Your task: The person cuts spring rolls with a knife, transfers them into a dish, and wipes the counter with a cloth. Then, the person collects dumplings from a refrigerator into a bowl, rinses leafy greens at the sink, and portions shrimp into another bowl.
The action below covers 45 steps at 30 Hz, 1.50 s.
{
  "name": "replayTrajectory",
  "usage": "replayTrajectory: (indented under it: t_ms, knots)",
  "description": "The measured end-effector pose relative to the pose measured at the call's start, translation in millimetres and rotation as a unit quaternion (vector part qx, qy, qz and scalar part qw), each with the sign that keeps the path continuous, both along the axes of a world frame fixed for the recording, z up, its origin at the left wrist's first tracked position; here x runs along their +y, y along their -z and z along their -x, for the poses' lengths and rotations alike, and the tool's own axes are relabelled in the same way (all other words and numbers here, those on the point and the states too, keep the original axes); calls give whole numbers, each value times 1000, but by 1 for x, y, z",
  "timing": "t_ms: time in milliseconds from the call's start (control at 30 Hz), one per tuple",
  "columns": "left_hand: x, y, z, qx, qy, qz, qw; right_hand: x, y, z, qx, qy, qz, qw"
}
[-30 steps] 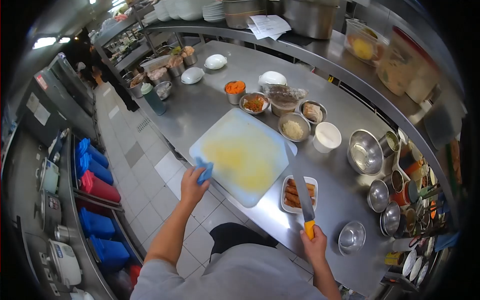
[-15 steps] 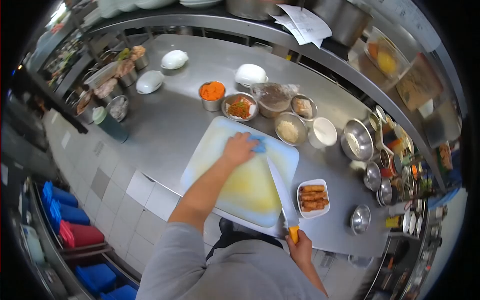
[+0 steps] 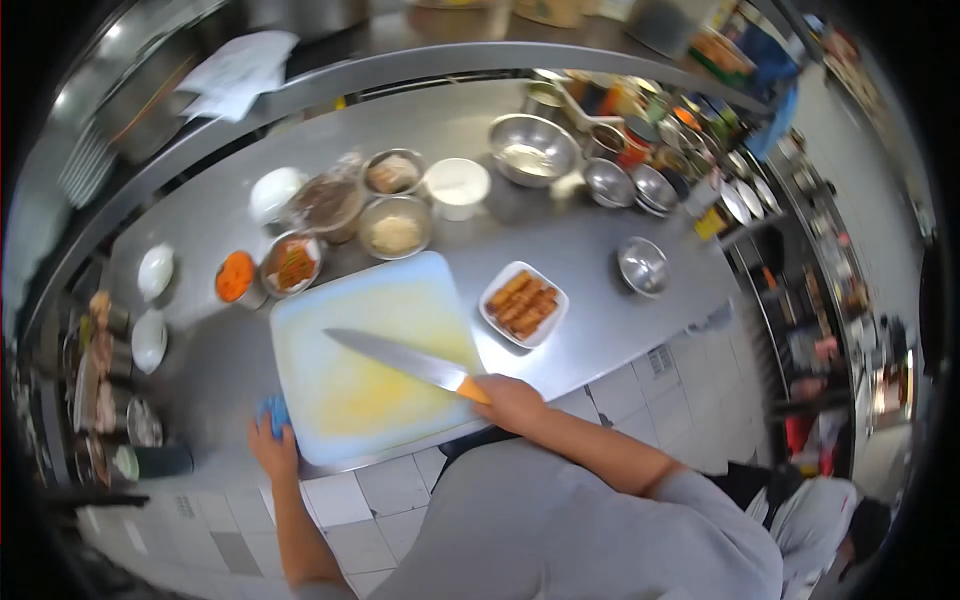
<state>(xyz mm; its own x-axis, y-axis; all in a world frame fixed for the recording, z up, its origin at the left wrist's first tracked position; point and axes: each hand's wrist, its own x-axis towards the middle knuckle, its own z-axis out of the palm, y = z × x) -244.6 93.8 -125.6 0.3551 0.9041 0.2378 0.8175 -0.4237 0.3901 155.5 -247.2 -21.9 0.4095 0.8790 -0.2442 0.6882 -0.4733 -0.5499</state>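
In my right hand (image 3: 508, 402) is the orange handle of a large chef's knife (image 3: 400, 360). Its blade lies over the cutting board (image 3: 310, 350), tip toward the far left; whether it touches the board I cannot tell. The board is pale with yellow stains. Beyond its left edge, my left hand (image 3: 272, 448) is closed on a crumpled blue cloth (image 3: 273, 412) at the steel table. A white dish of fried rolls (image 3: 522, 305) stands right of the board.
Behind the board are a bowl of orange-green shreds (image 3: 293, 264), a cup of orange food (image 3: 236, 277), a bowl of pale crumbs (image 3: 394, 230) and a white tub (image 3: 458, 186). Steel bowls (image 3: 643, 266) stand at right. A person (image 3: 815, 520) is at lower right.
My left hand has moved with the blue cloth from the board to beyond its left edge. My right hand has brought the knife over the board. The view has turned right.
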Motion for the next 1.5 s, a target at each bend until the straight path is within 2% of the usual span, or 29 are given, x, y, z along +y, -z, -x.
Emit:
replayTrajectory:
  t_ms: [67, 133, 167, 200, 233, 267, 300, 333, 367, 400, 433, 467, 533, 600, 633, 733, 767, 800, 867, 967, 1000, 1067, 1100, 1133, 1200, 1267, 1333, 1400, 1500]
  knots:
    - [-54, -4, 14, 21, -52, -22, 998, 18, 4, 3, 36, 11, -22, 999]
    - [-99, -14, 32, 17, -72, 1, 997, 28, 1, 2, 35, -43, -155, 986]
    - [-117, -6, 47, -5, -94, 6, 996, 26, -2, -2, 36, -38, -158, 986]
    - [-131, 1, 56, -27, -117, 10, 993, 22, -6, -8, -16, -25, -226, 974]
    - [-146, -9, 57, -185, -137, 141, 963, 17, -8, -14, -71, -14, -291, 954]
    - [-162, -29, 55, -335, -150, 267, 891, 8, -5, -20, -73, -11, -292, 953]
    - [-174, -44, 49, -336, -146, 267, 891, -3, 1, -27, 25, 137, -295, 945]
    - [-184, -57, 44, -398, -184, 337, 833, -13, 11, -36, 122, 280, -290, 907]
    - [-194, -70, 38, -455, -219, 403, 763, -23, 34, -49, 115, 370, -298, 873]
    - [-201, -89, 23, -457, -214, 403, 764, -31, 61, -64, 107, 457, -303, 830]
    - [-204, -112, -1, -459, -163, 399, 776, -36, 81, -77, 234, 539, -262, 765]
    - [-204, -124, -19, -460, -110, 396, 787, -38, 73, -81, 231, 543, -266, 763]
    - [-193, -132, -47, -449, -76, 388, 801, -34, 49, -89, 434, 483, -154, 745]
    - [-182, -160, -94, -380, 17, 405, 832, -34, 54, -100, 488, 416, -156, 751]
    - [-183, -171, -123, -413, 67, 424, 803, -32, 62, -106, 501, 419, -156, 741]
    - [-181, -174, -191, -378, 162, 420, 809, -42, 50, -112, 505, 492, -149, 693]
    - [-185, -178, -214, -370, 179, 423, 807, -54, 57, -108, 469, 477, -171, 723]
    - [-196, -186, -239, -352, 206, 422, 810, -71, 59, -102, 466, 490, -185, 713]
    - [-213, -185, -276, -326, 256, 426, 804, -114, 63, -91, 405, 450, -164, 779]
    - [-229, -157, -327, -294, 361, 337, 819, -186, 57, -51, 400, 521, -198, 727]
    - [-237, -153, -342, -283, 391, 351, 802, -212, 56, -35, 397, 553, -206, 703]
    - [-257, -145, -370, -256, 439, 277, 815, -265, 48, -1, 383, 614, -224, 652]
    - [-262, -143, -379, -185, 481, 261, 816, -288, 40, 18, 365, 646, -241, 626]
    - [-265, -134, -388, -175, 512, 272, 796, -310, 35, 36, 346, 676, -256, 598]
    - [-269, -115, -399, 12, 528, 112, 842, -350, 36, 74, 322, 734, -277, 530]
    - [-279, -107, -413, -12, 562, 108, 820, -386, 33, 111, 274, 797, -309, 442]
    - [-276, -94, -425, 31, 590, 50, 805, -416, 33, 148, 230, 826, -333, 392]
    - [-254, -42, -445, 37, 628, 111, 770, -445, 32, 183, 161, 868, -376, 282]
    - [-248, -27, -463, 82, 652, 73, 750, -495, 28, 229, 108, 896, -400, 163]
